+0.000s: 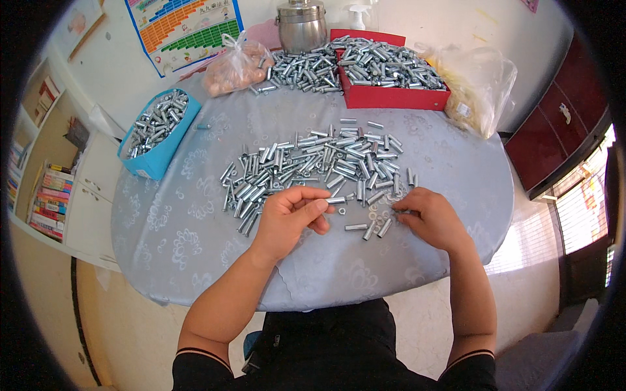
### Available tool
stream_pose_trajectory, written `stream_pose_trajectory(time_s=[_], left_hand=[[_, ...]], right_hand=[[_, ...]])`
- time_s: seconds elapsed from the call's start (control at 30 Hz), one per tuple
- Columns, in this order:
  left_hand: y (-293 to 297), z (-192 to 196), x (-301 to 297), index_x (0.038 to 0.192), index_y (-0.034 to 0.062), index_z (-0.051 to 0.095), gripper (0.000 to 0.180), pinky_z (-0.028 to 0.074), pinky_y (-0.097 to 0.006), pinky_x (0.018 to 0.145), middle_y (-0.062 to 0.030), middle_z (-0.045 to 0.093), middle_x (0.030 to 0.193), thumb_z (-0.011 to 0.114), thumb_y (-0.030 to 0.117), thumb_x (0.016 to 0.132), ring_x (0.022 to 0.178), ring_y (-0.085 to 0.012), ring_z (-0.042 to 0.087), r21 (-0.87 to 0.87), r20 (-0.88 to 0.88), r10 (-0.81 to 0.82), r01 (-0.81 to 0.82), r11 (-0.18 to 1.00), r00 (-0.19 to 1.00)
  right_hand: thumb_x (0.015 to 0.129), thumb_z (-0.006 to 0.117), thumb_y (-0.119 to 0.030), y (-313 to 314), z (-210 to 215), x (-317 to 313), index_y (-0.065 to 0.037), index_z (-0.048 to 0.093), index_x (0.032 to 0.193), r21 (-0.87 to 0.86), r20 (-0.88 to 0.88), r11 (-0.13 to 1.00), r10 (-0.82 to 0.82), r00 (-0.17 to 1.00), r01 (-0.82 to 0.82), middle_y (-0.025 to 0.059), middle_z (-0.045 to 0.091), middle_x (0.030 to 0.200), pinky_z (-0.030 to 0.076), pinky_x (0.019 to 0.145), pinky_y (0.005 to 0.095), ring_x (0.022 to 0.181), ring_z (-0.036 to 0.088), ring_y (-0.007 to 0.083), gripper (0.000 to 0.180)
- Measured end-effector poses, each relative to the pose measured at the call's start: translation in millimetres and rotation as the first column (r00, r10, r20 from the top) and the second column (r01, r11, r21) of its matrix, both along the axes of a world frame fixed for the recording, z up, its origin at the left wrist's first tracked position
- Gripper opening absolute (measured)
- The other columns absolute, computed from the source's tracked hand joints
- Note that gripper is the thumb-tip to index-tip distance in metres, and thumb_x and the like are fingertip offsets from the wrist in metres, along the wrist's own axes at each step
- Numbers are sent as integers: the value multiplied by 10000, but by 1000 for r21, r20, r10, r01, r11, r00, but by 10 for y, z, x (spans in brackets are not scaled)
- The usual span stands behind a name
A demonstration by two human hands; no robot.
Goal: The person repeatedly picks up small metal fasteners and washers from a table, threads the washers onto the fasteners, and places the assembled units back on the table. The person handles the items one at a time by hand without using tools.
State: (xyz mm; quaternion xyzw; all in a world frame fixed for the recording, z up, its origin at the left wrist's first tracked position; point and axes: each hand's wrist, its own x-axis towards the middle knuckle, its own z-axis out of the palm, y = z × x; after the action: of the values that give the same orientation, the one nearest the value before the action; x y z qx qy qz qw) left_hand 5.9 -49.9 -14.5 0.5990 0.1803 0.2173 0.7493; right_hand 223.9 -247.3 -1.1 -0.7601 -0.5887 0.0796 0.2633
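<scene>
My left hand (290, 218) is closed in a pinch on a short silvery metal sleeve (337, 201), which sticks out to the right past the thumb and fingertips. My right hand (430, 215) has its fingers drawn together at the table, beside several small washers (373, 214); what is in its fingertips, if anything, is hidden. Between the hands lie a small nut (342, 211) and a few loose sleeves (356, 227). Just beyond both hands spreads a heap of metal sleeves and bolts (313, 159).
On the grey patterned tablecloth (176, 260) stand a blue tub (156, 159) of metal parts at left and a red box (398, 98) heaped with them at the back. Nearby are a bag of eggs (238, 68), a steel pot (301, 29) and a yellowish plastic bag (473, 91).
</scene>
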Motion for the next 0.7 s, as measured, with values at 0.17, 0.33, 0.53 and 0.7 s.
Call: stream_pose_trajectory(time_s=[0.17,0.33,0.53,0.7], left_hand=[[-24,-3,-2,1076,-12,645,191,556,-275,586,-122,700,898,615,81,912,645,-141,650,-4,1,-27,27,1000,1000],[-61,-12,20,1075,-19,644,188,557,-274,587,-130,700,899,611,68,911,645,-140,650,4,-26,-28,29,1000,999],[-73,-9,32,1093,-20,641,196,565,-271,609,-143,695,910,608,54,915,665,-134,654,-14,-24,-68,68,998,997],[-130,-19,80,1079,-16,648,190,552,-263,580,-131,698,890,603,56,910,623,-132,645,10,-46,-49,50,999,998]], right_hand=[[775,650,-72,-24,26,-38,-41,685,870,-61,-34,998,-33,999,31,138,641,889,495,757,401,847,614,325,106],[783,639,-75,-16,12,-51,-45,661,879,-40,-33,998,-48,998,46,137,629,871,490,751,406,846,606,329,103],[804,622,-85,-29,-10,-47,-49,641,871,-25,-48,999,-42,998,41,128,606,891,486,756,410,854,597,336,79],[809,619,-90,-48,-41,-98,-59,628,925,-41,-56,996,-84,995,82,130,588,931,485,767,419,871,592,336,120]])
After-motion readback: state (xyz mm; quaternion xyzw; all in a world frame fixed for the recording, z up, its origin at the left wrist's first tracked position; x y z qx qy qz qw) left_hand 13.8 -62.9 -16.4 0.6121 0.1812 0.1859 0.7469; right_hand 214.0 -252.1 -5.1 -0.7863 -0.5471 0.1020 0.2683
